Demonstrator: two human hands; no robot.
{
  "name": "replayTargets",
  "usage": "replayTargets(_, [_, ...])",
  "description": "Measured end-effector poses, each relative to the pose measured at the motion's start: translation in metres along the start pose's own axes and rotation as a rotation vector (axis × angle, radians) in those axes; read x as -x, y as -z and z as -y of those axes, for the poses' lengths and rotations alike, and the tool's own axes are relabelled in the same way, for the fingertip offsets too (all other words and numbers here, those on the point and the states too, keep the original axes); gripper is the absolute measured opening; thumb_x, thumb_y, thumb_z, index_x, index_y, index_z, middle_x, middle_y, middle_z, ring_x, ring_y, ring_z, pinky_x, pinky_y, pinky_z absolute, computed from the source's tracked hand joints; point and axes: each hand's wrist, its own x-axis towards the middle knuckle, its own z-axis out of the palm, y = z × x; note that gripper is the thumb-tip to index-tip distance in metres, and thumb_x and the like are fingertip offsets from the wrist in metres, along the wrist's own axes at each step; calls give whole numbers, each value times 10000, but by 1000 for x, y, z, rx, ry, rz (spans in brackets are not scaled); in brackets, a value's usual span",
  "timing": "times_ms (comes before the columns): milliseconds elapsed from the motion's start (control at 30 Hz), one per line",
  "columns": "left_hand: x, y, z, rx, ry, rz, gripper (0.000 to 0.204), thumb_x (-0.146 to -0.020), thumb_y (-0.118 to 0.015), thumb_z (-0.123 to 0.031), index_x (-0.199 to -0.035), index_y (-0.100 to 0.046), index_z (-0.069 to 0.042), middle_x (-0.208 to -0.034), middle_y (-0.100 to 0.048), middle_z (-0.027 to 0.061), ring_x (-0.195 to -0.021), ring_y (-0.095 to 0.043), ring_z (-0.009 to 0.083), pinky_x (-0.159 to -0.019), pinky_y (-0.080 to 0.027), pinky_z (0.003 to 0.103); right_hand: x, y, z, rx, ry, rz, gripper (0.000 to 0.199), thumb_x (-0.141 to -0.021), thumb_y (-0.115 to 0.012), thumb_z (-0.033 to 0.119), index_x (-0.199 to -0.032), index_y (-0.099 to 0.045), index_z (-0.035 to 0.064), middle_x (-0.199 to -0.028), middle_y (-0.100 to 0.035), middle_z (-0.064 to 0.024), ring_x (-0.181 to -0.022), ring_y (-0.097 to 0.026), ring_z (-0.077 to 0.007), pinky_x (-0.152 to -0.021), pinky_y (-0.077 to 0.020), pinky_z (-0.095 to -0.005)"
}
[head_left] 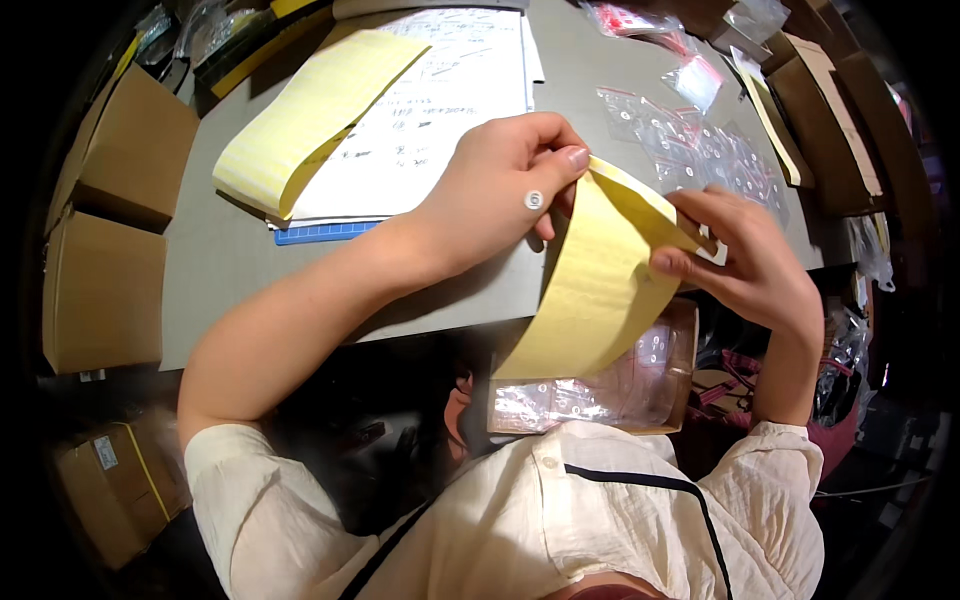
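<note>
Currently left hand (500,185) and right hand (745,262) both pinch the curled yellow paper backing strip (590,290) at its top edge, a small white round sticker (534,200) clinging beside the left grip, likely to drop off.

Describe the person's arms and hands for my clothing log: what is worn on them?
Both forearms are bare. Short, loose cream sleeves of crinkled fabric cover the upper arms; the left sleeve and right sleeve end near the elbows. The left hand and right hand wear no gloves; no rings or watch show.
</note>
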Motion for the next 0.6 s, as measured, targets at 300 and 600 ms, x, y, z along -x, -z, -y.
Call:
replayTargets(300, [22,20,-96,-261,-825,-631,267,-1099,-528,-107,-1279,-638,55,-1127,-756,182,-1088,-730,230,-977,-563,356,-4,38,-46,-552,280,-992,325,-1097,-579,129,-1341,-644,-76,-928,-757,-145,-746,-750,-213,-613,-546,-275])
replayTargets(600, [90,-33,-52,-1177,-561,-513,391,-941,-694,-46,-1318,-609,12,-1383,-615,188,-1477,-428,457,-1180,-375,535,-30,-53,0,-217,350,-742,565,-819,-624,-138,-1343,-680,67,-1209,-750,-169,-842,-772,-259,-710,-627,-350])
